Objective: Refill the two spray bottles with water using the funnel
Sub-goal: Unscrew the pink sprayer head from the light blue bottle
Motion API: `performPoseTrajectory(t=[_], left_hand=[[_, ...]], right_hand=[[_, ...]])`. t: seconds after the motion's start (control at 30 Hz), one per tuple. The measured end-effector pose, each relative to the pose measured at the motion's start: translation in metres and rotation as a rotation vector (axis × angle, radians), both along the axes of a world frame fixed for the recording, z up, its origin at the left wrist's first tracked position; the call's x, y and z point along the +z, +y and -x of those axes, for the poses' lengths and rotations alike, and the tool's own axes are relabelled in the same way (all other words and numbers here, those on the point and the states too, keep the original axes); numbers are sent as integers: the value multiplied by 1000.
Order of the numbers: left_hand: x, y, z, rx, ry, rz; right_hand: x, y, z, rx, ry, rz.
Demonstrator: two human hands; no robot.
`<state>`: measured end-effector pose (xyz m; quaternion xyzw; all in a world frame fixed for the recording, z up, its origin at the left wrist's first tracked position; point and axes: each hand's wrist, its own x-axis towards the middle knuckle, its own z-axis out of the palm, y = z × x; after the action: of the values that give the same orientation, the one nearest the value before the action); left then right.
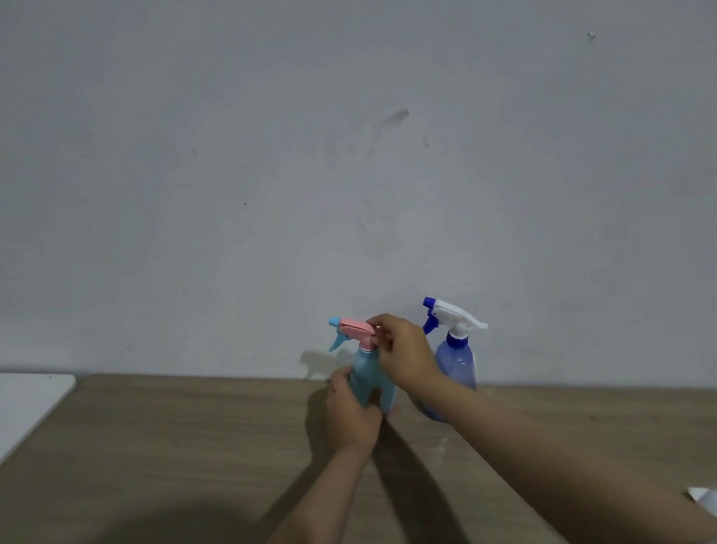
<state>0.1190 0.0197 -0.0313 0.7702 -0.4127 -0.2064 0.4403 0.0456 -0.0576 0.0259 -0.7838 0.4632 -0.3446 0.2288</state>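
Nearest the camera, two bare forearms reach forward over the brown wood-grain bench [148,460], meeting at a small light-blue plastic spray bottle with a pink trigger head [366,367] that stands upright near the wall. Its long axis is vertical, nozzle pointing left. The left hand [352,409] wraps closed around the lower body from the near side, steadying it; the right hand [401,350] comes over the top from the right, fingertips pinching the pink head at the collar, so it looks placed to twist the head off. Just to the right and partly behind that wrist stands a translucent blue spray bottle with a white and dark-blue trigger head [457,350], untouched and capped. No funnel is in view
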Motion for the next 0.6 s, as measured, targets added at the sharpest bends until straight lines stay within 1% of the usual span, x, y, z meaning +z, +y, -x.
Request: performPoseTrajectory(t=[0.1, 0.2, 0.33, 0.4, 0.6], left_hand=[[6, 17, 4, 0, -4, 62], [15, 37, 13, -39, -14, 130], [13, 59, 42, -161, 128, 186], [11, 66, 59, -231, 143, 158], [-5, 84, 116, -381, 171, 114]], right_hand=[[4, 17, 14, 25, -101, 17], [13, 34, 38, 15, -232, -12], [27, 60, 84, -20, -330, -12], [29, 73, 108, -49, -332, -19], [17, 105, 173, -134, -238, -59]])
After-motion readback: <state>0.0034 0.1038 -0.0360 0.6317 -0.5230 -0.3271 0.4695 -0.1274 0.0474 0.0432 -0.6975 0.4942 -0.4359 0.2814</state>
